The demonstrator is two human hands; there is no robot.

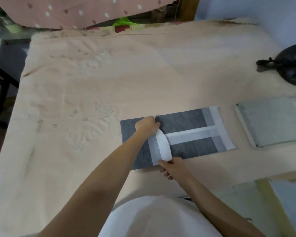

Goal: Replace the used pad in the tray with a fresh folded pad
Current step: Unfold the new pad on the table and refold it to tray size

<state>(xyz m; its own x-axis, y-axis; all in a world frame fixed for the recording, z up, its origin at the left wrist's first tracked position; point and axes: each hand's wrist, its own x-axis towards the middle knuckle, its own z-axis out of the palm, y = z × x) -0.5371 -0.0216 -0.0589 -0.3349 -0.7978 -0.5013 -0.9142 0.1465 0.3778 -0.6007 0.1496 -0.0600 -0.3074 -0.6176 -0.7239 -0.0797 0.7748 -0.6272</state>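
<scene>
A grey pad [183, 122] with white borders lies flat on the peach bedcover, folded lengthwise so its white edges meet in a strip along the middle. Its left end is lifted in a curved white flap [163, 144]. My left hand [148, 124] pinches the far corner of that flap at the pad's far edge. My right hand [173, 168] pinches the near corner at the pad's near edge. A shallow pale rectangular tray [244, 127] with a light pad inside sits to the right of the grey pad.
A tied black plastic bag [290, 65] rests at the right edge of the bed. The peach bedcover [92, 82] spreads wide to the left and beyond the pad. A pink dotted cloth [67, 9] hangs at the far side.
</scene>
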